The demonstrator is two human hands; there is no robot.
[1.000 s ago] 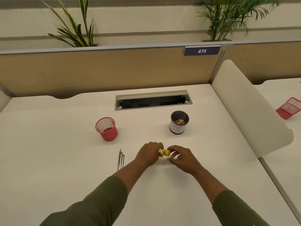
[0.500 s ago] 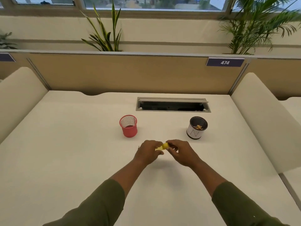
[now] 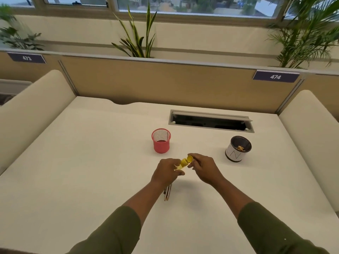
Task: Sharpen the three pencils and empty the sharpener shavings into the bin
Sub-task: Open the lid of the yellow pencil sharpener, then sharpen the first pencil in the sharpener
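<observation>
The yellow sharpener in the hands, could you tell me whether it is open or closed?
Open: the yellow sharpener held by the left hand has its round cap swung up beside the right hand.

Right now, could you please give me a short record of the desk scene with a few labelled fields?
left hand: left hand grips the body of the yellow sharpener
right hand: right hand pinches the sharpener's cap end
pencils: pencils lie on the desk, partly hidden under the left forearm
bin: black and white bin to the right, shavings inside
red cup: red mesh cup stands upright behind the hands, nothing in it
cable slot: cable slot open at the back of the desk
</observation>
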